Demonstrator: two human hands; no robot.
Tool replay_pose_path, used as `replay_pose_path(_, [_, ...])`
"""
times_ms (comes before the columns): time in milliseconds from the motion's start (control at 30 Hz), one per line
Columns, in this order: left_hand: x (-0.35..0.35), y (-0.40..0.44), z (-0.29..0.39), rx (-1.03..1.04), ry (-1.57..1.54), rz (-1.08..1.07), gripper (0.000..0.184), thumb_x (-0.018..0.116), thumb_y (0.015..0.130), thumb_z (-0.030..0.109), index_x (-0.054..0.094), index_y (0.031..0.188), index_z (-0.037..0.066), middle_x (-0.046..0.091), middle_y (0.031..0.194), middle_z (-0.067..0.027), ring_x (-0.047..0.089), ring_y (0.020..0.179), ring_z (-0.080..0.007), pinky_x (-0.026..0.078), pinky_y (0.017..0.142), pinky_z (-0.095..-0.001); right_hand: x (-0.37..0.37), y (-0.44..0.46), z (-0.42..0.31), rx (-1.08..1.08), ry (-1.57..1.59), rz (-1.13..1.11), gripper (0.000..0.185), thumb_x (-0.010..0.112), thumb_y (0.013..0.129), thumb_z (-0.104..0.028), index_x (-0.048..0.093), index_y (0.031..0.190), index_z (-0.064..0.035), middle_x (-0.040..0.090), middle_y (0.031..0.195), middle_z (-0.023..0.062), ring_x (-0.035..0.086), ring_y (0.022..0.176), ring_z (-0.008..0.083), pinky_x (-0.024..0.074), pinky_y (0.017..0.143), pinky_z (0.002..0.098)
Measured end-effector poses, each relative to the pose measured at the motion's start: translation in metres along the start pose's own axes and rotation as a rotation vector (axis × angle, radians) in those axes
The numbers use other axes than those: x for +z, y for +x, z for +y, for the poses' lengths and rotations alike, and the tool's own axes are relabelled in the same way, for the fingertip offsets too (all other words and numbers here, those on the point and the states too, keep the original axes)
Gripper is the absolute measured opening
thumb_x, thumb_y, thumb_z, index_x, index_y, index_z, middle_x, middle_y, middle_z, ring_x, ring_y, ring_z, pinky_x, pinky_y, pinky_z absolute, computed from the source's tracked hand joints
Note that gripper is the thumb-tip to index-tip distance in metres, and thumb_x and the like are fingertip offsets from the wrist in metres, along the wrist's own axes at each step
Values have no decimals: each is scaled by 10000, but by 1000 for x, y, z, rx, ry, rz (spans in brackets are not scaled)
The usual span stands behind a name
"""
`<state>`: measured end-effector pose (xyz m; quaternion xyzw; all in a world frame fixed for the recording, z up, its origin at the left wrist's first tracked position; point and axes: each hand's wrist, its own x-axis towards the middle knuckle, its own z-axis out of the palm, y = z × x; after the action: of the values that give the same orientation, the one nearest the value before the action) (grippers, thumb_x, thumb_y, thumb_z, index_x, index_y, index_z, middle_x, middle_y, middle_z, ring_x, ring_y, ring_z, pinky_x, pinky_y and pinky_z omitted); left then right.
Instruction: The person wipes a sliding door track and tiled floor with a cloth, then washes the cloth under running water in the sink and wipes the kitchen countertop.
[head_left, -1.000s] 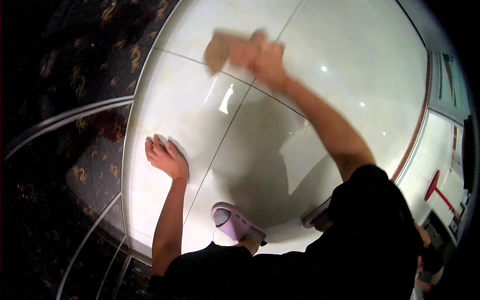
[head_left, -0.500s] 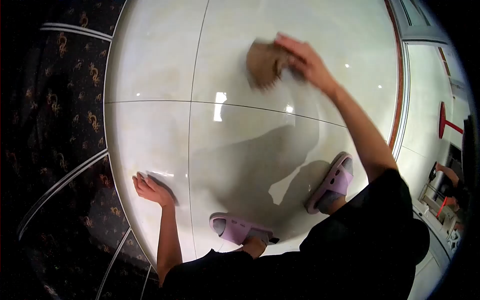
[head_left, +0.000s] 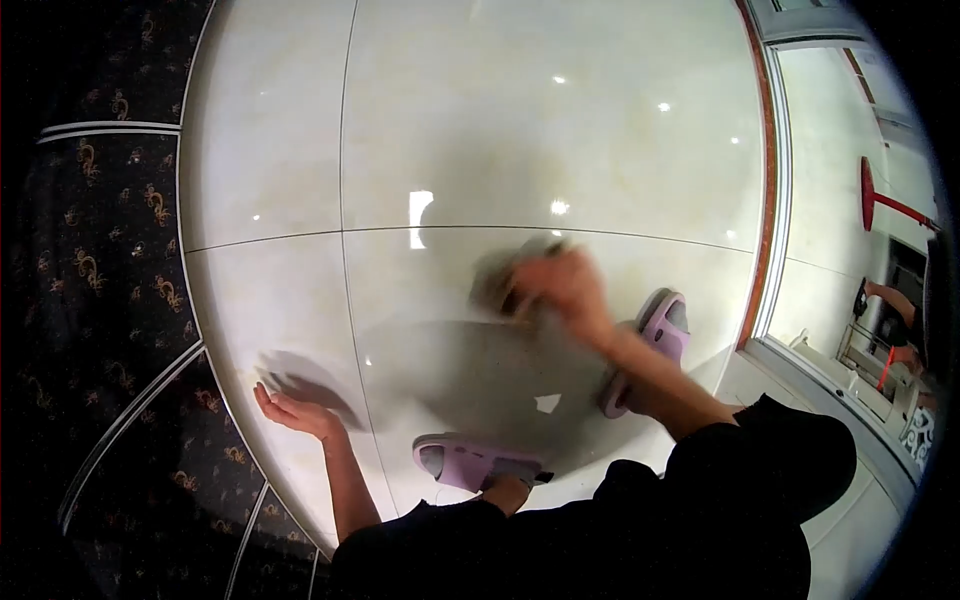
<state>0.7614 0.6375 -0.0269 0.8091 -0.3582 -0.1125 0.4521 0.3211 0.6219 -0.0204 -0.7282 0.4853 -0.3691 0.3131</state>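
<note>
Dark panels: at the far left, black with gold curling motifs (head_left: 88, 270), split by pale double strips; a thin pale edge parts them from the floor.
Left hand: bare, above the tiled floor (head_left: 250, 170) near that edge (head_left: 222, 400), with its shadow just beside it; whether it touches the tiles, I cannot tell (head_left: 295, 412).
Left grip: loosely open, fingers together and slightly bent.
Left slipper: pink-purple, on a foot in a grey sock, flat on the floor (head_left: 465, 465).
Brown object: at the middle of the view, just below the crosswise tile joint as seen, blurred; whether it touches the floor, I cannot tell (head_left: 494, 284).
Right hand: bare, blurred, at the right side of the brown object (head_left: 565, 285).
Right grip: narrow, fingers closed on the brown object.
Right slipper: pink-purple, on the other foot, partly behind the right forearm (head_left: 664, 325).
Floor lights: 1 large white reflection left of the right hand and several small bright spots.
Doorway frame: red-brown strip beside a pale metal track (head_left: 777, 200).
Far right: 1 red T-shaped tool (head_left: 868, 195), and below it a person in dark clothing, partly seen (head_left: 893, 318).
</note>
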Motion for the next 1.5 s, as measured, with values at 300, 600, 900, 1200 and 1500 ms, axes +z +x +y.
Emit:
replay_pose_path(300, [7,-6,14,175,94,-137,499,312,1056,322,372,1408,-27,336,1460,-187,356,1346,-311,288,1128,-441,-58,-36,48,662,-765,17,440,473,803,13,619,1213,-48,618,1238,206,614,1060,313,444,973,402])
replay_pose_path(600, [-1,2,18,101,77,-98,483,320,1053,312,404,1404,-10,367,1456,-168,367,1345,-298,285,1133,-425,75,-66,-61,440,-40,-90,313,465,964,-262,646,1178,-121,653,1185,68,560,1020,260,381,905,425])
replay_pose_path(900, [-32,6,-8,65,107,-1,455,345,1051,272,428,1376,-35,394,1436,-198,372,1340,-322,279,1139,-426,-6,122,82,295,-686,241,376,527,836,-65,635,1176,-180,651,1064,118,567,890,326,490,719,476])
replay_pose_path(1200, [-32,3,-31,34,106,8,480,334,1051,318,441,1382,-12,408,1422,-176,376,1325,-310,287,1121,-413,141,27,-32,24,-94,-697,167,541,908,-298,674,944,-203,667,1027,38,579,835,260,480,705,416])
replay_pose_path(1500, [-43,-27,-54,58,278,-41,407,389,1025,222,487,1327,-32,380,1443,-199,343,1326,-337,303,1103,-425,200,301,16,-234,-531,-126,397,509,911,-127,643,1231,-320,605,1310,-67,553,983,274,469,857,411])
